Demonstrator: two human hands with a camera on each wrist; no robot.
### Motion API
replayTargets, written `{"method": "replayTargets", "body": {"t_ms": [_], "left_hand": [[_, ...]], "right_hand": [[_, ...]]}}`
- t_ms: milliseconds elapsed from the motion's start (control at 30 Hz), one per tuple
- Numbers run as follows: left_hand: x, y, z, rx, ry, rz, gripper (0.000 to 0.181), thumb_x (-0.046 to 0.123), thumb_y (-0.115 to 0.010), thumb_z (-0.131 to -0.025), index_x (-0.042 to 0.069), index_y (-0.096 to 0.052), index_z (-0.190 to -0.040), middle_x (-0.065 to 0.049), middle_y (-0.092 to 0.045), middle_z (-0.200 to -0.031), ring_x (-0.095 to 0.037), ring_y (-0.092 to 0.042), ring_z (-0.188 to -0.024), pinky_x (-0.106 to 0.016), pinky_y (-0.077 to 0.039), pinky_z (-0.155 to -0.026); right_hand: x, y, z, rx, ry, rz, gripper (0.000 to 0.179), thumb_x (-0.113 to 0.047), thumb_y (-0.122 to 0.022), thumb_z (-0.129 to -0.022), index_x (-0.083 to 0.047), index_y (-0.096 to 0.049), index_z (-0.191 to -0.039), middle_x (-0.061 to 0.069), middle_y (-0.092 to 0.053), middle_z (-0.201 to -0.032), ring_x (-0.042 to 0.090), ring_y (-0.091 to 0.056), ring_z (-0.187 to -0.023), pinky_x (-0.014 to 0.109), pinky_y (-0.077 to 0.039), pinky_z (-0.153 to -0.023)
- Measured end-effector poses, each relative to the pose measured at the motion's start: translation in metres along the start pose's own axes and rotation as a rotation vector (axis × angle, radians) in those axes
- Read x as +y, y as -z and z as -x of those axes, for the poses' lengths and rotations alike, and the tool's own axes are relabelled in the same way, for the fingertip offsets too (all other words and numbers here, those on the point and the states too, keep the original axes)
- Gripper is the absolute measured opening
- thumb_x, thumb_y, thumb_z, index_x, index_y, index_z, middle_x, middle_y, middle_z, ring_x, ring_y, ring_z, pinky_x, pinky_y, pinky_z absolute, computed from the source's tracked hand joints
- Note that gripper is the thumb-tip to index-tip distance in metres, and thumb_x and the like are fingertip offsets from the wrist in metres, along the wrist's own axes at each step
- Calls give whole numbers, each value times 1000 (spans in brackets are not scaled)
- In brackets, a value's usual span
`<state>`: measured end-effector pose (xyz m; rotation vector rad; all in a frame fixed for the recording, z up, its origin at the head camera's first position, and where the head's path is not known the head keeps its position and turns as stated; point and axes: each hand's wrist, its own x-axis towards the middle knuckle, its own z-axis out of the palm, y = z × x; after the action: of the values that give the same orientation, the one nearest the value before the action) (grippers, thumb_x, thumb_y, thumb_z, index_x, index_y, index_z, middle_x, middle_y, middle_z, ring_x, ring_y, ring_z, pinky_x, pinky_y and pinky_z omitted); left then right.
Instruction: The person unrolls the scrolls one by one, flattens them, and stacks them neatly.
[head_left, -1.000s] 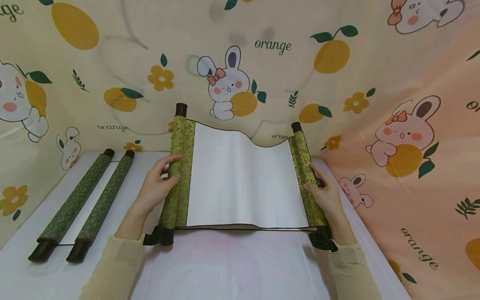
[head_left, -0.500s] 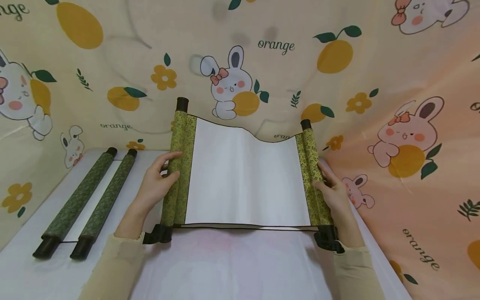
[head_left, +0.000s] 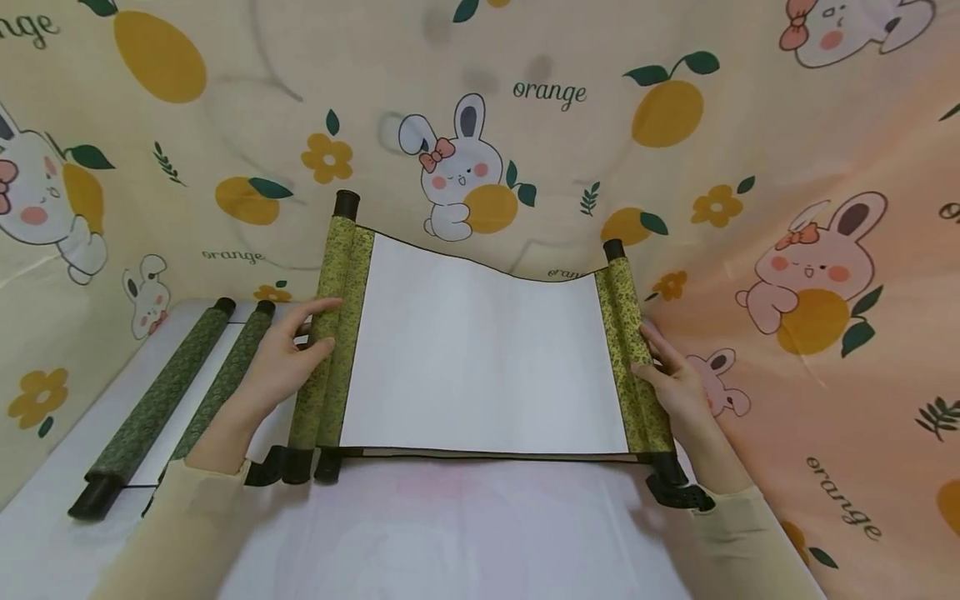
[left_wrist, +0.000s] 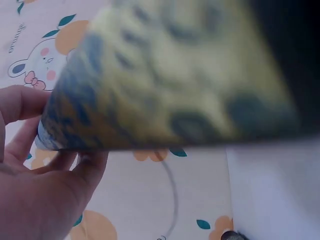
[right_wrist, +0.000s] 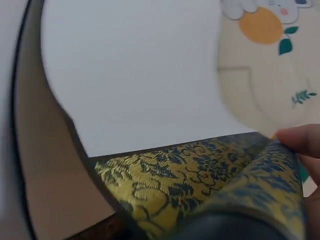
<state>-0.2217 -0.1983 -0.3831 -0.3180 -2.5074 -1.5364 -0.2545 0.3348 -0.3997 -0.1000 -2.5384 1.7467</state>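
Note:
A partly unrolled hanging scroll (head_left: 483, 358) is held up between both hands, its blank white face toward me and its top edge sagging. My left hand (head_left: 273, 362) grips the left yellow-green brocade roll (head_left: 324, 283), which has black end caps. My right hand (head_left: 678, 383) grips the right roll (head_left: 633, 333), thumb in front. A second black knob (head_left: 327, 467) shows beside the left roll's bottom cap; what it belongs to is hidden. In the left wrist view the blurred brocade roll (left_wrist: 165, 85) covers much of the frame, with fingers around its far end.
To the left, a second scroll (head_left: 161, 392) in dark green brocade lies on the white-covered table (head_left: 465, 533), its two rolls side by side. My left forearm partly covers it. A printed cloth (head_left: 247, 125) with rabbits and oranges hangs behind and at the sides.
My left hand has moved left with its roll, and my right hand slightly right, so more white paper shows. A second black knob has come into view at the lower left.

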Motion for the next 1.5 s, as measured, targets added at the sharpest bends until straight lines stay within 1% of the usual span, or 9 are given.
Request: {"method": "replayTargets", "body": {"t_ms": [233, 433, 600, 700, 867, 1000, 1133, 1267, 1500], "left_hand": [[-9, 15, -7, -15, -11, -81, 57, 9, -59, -105, 15, -43, -159, -17, -28, -168, -52, -31, -146, -63, -45, -98], [-20, 26, -14, -34, -41, -101, 56, 3, -60, -103, 9, -45, -157, -20, -37, -162, -47, -33, -145, -64, -38, -103], [-28, 30, -22, -82, 30, -112, 57, 7, -59, -104, 10, -42, -159, -19, -34, -165, -52, -36, -143, -63, -41, -101], [-34, 29, -27, -124, 90, -124, 58, 12, -58, -106, 13, -39, -161, -18, -29, -168, -55, -35, -142, -65, -42, -102], [-48, 25, -33, -169, 140, -145, 59, 12, -58, -106, 11, -37, -162, -22, -26, -168, -56, -36, -141, -66, -43, -102], [-57, 19, -36, -196, 171, -133, 60, 12, -58, -105, 11, -38, -161, -25, -25, -167, -51, -47, -133, -51, -49, -87], [-67, 15, -39, -223, 160, -114, 59, 10, -58, -105, 7, -38, -161, -30, -26, -165, -47, -56, -124, -40, -49, -78], [-77, 11, -41, -254, 157, -129, 58, 14, -59, -105, 6, -39, -160, -33, -26, -163, -53, -51, -131, -49, -53, -87], [-88, 6, -45, -272, 163, -117, 59, 16, -59, -106, 6, -38, -160, -32, -25, -163, -57, -44, -135, -64, -46, -101]], "right_hand": [[6, -1, -7, -13, -23, -85, 72, -9, -59, -106, -29, -24, -166, 6, -11, -175, 29, -8, -159, 50, -21, -122], [11, 0, -14, -116, -18, -25, 73, -13, -59, -107, -23, -20, -168, 21, -12, -172, 40, -12, -157, 58, -22, -121], [18, 3, -24, -178, 7, 48, 73, -11, -60, -106, -17, -21, -168, 26, -15, -169, 45, -12, -155, 64, -22, -120], [26, 4, -29, -209, 25, 76, 73, -9, -60, -106, -16, -23, -168, 28, -17, -168, 46, -15, -155, 64, -26, -117], [36, 1, -32, -235, 33, 149, 70, -11, -62, -105, -16, -27, -166, 30, -23, -166, 47, -21, -153, 61, -34, -113], [39, -2, -36, -239, 45, 260, 67, -11, -61, -106, -11, -30, -165, 33, -29, -162, 51, -28, -148, 62, -38, -110], [44, -3, -42, -258, 39, 346, 66, -11, -60, -106, -9, -30, -165, 36, -32, -159, 53, -29, -146, 67, -35, -111], [50, -4, -48, -264, 25, 389, 66, -12, -59, -106, -10, -28, -165, 35, -30, -160, 53, -27, -147, 68, -32, -113], [50, -7, -55, -247, 61, 488, 68, -11, -61, -105, -8, -29, -165, 33, -30, -162, 54, -26, -148, 67, -32, -113]]}}
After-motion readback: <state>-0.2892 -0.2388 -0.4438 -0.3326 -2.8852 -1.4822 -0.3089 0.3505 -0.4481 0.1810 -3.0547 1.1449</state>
